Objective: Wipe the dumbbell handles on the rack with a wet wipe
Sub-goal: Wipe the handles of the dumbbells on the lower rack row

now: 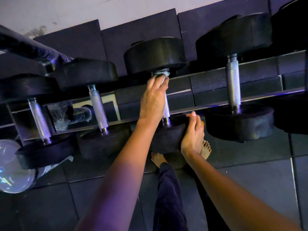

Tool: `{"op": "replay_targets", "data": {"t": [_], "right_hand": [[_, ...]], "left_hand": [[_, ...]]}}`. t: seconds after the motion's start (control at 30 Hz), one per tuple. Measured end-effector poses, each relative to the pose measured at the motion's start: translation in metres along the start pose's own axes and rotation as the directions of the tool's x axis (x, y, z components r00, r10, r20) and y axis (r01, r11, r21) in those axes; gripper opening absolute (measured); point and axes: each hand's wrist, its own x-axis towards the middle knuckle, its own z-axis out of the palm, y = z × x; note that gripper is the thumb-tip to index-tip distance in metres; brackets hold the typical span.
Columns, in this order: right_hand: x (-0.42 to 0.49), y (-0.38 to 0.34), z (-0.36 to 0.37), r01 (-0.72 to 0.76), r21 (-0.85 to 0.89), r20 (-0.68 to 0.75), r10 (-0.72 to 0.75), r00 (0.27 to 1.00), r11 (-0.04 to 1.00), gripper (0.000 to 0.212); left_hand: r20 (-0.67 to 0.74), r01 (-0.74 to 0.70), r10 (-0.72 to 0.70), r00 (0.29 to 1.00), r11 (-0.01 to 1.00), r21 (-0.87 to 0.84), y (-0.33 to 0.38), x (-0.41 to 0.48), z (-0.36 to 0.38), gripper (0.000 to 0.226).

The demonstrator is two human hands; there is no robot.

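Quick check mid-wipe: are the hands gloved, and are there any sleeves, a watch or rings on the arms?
No gloves: the left hand and the right hand are both bare. The left forearm and the right forearm are bare too, with no sleeve edge anywhere in the frame. No watch, bracelet or ring shows on either side.

The dumbbell handles [233, 84] are bare silvery metal, knurled to a fine rough grain along the grip and smooth and glossy at the collars. The dumbbell heads [155, 54] are black and matt, rubber by the look, with a dull sheen on the rims. The wet wipe [160, 75] looks like thin, pale, crumpled cloth. The rack [266, 97] rail is dark, semi-gloss metal. At 9 o'clock, clear crinkled plastic wrap [61, 114] glints. The floor [250, 180] tiles are dark, matt and grainy.
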Motion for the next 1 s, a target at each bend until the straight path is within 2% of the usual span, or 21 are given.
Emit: {"op": "replay_targets", "data": {"t": [0.07,0.1,0.17,0.27,0.33,0.37,0.43,0.5,0.53,0.6,0.63,0.67,0.7,0.73,0.8,0.87,1.0], "right_hand": [[0.000,0.000,0.001,0.003,-0.001,-0.005,-0.003,1.000,1.000,0.043],[0.000,0.000,0.001,0.006,-0.003,-0.009,-0.006,1.000,1.000,0.043],[0.001,0.001,0.001,0.008,-0.003,-0.013,-0.008,1.000,1.000,0.043],[0.000,0.002,0.001,0.006,0.005,-0.016,-0.006,1.000,1.000,0.043],[0.000,0.002,0.001,0.013,0.006,-0.016,-0.012,1.000,1.000,0.043],[0.000,0.002,0.001,0.018,0.011,-0.017,-0.018,1.000,1.000,0.042],[0.000,0.001,0.001,0.023,0.028,-0.023,-0.023,0.999,0.999,0.042],[0.001,0.002,0.002,0.029,0.023,-0.030,-0.028,0.999,0.999,0.042],[0.001,0.003,0.002,0.031,0.020,-0.030,-0.031,0.999,0.999,0.042],[0.001,0.004,0.002,0.028,0.032,-0.018,-0.028,0.999,0.999,0.042],[0.001,0.004,0.002,0.022,0.039,-0.011,-0.022,1.000,0.999,0.043],[0.001,0.004,0.002,0.010,0.047,-0.007,-0.010,1.000,0.999,0.042],[0.001,0.003,0.001,-0.001,0.055,-0.005,0.001,1.000,0.998,0.042],[0.001,0.003,0.002,-0.003,0.057,-0.005,0.003,1.000,0.998,0.041],[0.000,0.001,0.002,0.018,0.046,-0.009,-0.018,1.000,0.999,0.043],[-0.002,0.000,0.003,0.026,0.043,-0.011,-0.026,1.000,0.999,0.044],[-0.002,-0.002,0.002,-0.008,0.057,-0.009,0.009,1.000,0.998,0.041]], "left_hand": [[-0.038,0.177,-0.191,0.981,0.958,-0.226,-0.002,0.002,-0.003,0.023],[-0.068,0.273,-0.319,0.945,0.888,-0.371,0.000,0.003,-0.005,0.018],[-0.068,0.418,-0.563,0.824,0.684,-0.598,0.009,0.007,-0.007,0.012],[0.020,0.491,-0.748,0.663,0.414,-0.767,0.019,0.010,-0.005,0.011],[0.066,0.496,-0.809,0.584,0.291,-0.818,0.017,0.012,-0.002,0.012],[0.118,0.491,-0.835,0.537,0.196,-0.849,0.014,0.013,-0.002,0.012],[0.298,0.453,-0.846,0.443,-0.076,-0.888,0.007,0.015,-0.002,0.018],[0.525,0.401,-0.770,0.364,-0.379,-0.834,0.003,0.016,-0.002,0.021],[0.618,0.395,-0.709,0.340,-0.489,-0.778,0.001,0.016,-0.001,0.019],[0.725,0.406,-0.602,0.335,-0.602,-0.688,-0.001,0.016,-0.002,0.017],[0.734,0.426,-0.587,0.340,-0.600,-0.677,-0.004,0.016,-0.004,0.016],[0.720,0.471,-0.597,0.353,-0.552,-0.688,-0.006,0.014,-0.008,0.015],[0.692,0.545,-0.612,0.383,-0.455,-0.704,-0.008,0.008,-0.015,0.015],[0.661,0.638,-0.618,0.426,-0.313,-0.704,-0.008,-0.002,-0.023,0.016],[0.609,0.772,-0.585,0.537,0.048,-0.634,-0.006,-0.024,-0.039,0.019],[0.549,0.733,-0.499,0.671,0.329,-0.595,-0.005,-0.030,-0.046,0.023],[0.377,0.509,-0.351,0.857,0.688,-0.517,-0.007,-0.011,-0.039,0.035]]}}
